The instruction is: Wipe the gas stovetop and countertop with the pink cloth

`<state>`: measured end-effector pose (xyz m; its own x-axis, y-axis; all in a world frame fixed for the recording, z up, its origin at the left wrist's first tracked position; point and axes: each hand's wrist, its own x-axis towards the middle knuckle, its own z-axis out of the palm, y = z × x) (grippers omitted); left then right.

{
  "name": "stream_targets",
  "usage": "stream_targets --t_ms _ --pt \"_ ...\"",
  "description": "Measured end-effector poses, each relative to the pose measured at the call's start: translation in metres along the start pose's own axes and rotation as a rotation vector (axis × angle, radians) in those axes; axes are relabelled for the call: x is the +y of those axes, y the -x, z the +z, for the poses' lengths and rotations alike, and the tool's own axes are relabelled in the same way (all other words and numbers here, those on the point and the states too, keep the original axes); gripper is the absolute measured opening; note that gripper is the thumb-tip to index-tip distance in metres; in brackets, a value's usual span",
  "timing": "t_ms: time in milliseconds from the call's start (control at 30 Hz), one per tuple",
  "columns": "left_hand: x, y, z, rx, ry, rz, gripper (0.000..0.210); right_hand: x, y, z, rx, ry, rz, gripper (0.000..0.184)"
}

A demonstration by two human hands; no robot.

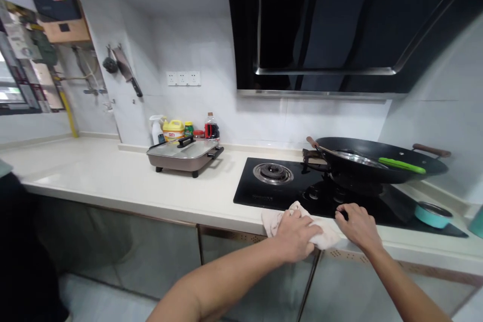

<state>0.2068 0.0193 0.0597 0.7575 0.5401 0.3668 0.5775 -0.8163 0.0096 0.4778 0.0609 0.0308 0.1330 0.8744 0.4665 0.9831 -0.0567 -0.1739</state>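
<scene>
My left hand (296, 236) presses a pale, crumpled cloth (270, 219) against the counter's front edge, just before the cooktop. The cloth drapes a little over the edge. To the right, my right hand (358, 224) rests at the front edge of the black glass cooktop (247, 193), its fingers loosely bent, with a dark gap between thumb and forefinger and no object seen in it. Behind the hands are the control knobs (312, 194) and a bare gas burner (273, 173). A large black wok (392, 178) sits over the right burner, holding a bright green-handled utensil (402, 164).
A turquoise bowl (433, 215) stands at the cooktop's right end. On the counter (94, 181) to the left is a lidded electric pan (184, 157), with bottles (173, 130) behind it. A range hood (324, 30) hangs above. A dark-clothed person (26, 251) is at far left.
</scene>
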Motion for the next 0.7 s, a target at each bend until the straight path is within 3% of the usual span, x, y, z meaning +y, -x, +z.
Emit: stream_targets --t_ms 133,267,333,500,700 --pt "0.001 -0.018 0.014 -0.021 -0.049 0.075 0.063 0.012 -0.003 0.012 0.000 -0.003 0.004 0.045" --pt "0.004 -0.027 0.039 0.075 -0.156 0.081 0.065 0.021 -0.006 0.019 -0.010 -0.001 0.010 0.050" --pt "0.001 -0.025 0.042 0.106 -0.176 0.099 0.066 0.023 -0.007 0.019 -0.019 0.006 0.013 0.052" --pt "-0.023 0.002 0.018 0.082 -0.203 0.091 0.064 0.022 -0.008 0.016 -0.030 0.010 0.026 0.050" --pt "-0.069 0.061 -0.024 0.001 -0.248 -0.102 0.067 0.022 -0.007 0.015 -0.031 0.003 0.033 0.050"
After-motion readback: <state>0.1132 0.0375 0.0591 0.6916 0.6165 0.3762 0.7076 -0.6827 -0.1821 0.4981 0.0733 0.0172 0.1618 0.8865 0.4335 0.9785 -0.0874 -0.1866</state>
